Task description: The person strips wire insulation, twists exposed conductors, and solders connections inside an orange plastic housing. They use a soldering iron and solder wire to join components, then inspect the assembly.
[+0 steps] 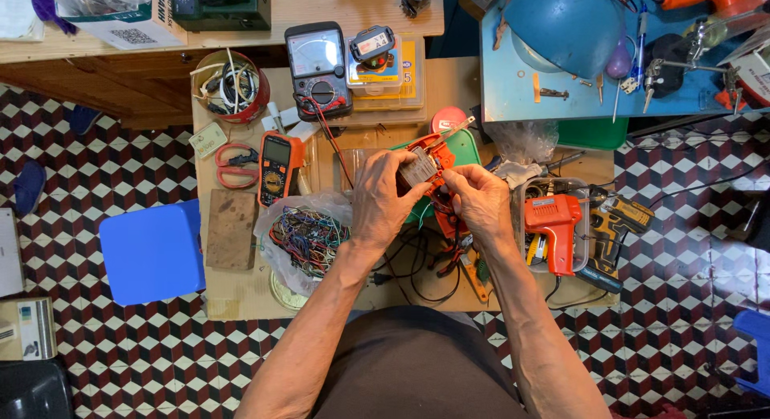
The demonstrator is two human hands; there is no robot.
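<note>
head view, both hands' grip closed on orange device (423, 164), clear bag (282, 218) holding tangled wires (309, 238)

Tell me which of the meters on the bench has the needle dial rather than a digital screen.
The black analog multimeter at the back, standing above the hands, with a wide white needle scale. The other, the orange-cased multimeter beside the red scissors, has a small flat screen.

Both bare forearms reach fwd, converging. Left hand (383, 198) and right hand (480, 201) face each other, fingers (409, 196) curled in, thumbs close together.
</note>
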